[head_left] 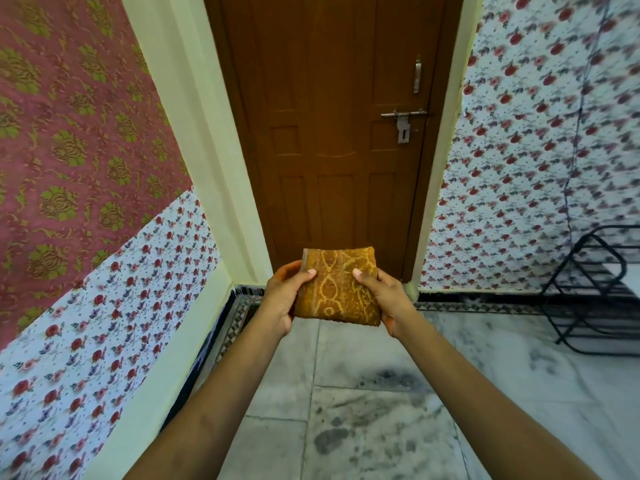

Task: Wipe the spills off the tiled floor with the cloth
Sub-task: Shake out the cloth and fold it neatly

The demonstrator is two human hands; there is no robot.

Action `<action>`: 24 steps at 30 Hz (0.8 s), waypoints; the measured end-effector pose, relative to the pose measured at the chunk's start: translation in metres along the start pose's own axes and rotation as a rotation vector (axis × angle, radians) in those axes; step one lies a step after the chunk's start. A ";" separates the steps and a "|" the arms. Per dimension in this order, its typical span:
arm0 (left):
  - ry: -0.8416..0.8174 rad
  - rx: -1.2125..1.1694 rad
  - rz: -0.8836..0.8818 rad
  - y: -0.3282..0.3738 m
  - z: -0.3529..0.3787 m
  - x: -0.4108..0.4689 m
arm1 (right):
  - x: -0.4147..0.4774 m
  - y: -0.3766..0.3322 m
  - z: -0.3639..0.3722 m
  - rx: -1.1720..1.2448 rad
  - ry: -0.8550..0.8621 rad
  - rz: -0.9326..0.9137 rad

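A folded orange-brown cloth (337, 289) with a yellow pattern is held up in front of me, well above the floor. My left hand (282, 299) grips its left edge, thumb on the front face. Its right edge is pinched the same way by my right hand (386, 299). Below my arms lies the pale marble-tiled floor (284, 382). Dark grey smudges and spots, the spills (360, 431), spread over the tiles between my forearms, with another dark patch (391, 377) a little farther on.
A closed brown wooden door (332, 133) with a metal bolt stands straight ahead in a pale frame. Floral wallpapered walls close in on both sides. A black metal rack (595, 292) stands on the floor at the right.
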State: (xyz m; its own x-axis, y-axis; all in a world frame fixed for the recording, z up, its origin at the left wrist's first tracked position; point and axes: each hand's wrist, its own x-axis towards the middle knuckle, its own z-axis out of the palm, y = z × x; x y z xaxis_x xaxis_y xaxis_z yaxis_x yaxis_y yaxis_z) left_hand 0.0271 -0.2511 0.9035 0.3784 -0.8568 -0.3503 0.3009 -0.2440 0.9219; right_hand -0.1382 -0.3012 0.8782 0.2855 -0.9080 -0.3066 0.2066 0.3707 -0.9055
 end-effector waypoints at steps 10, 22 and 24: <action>-0.001 0.038 0.067 -0.037 0.084 0.003 | 0.007 -0.009 -0.087 0.034 0.079 0.044; 0.067 0.032 0.023 -0.095 0.295 0.010 | 0.041 -0.074 -0.296 0.037 0.078 0.113; 0.071 0.024 0.016 -0.104 0.338 0.014 | 0.049 -0.089 -0.335 0.030 0.095 0.110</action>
State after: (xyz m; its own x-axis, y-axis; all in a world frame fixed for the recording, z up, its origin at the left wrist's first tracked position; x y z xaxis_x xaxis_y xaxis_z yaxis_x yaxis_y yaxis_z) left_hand -0.2947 -0.3914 0.8583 0.4444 -0.8264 -0.3458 0.2740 -0.2422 0.9307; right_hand -0.4563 -0.4445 0.8452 0.2185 -0.8754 -0.4312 0.2075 0.4735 -0.8560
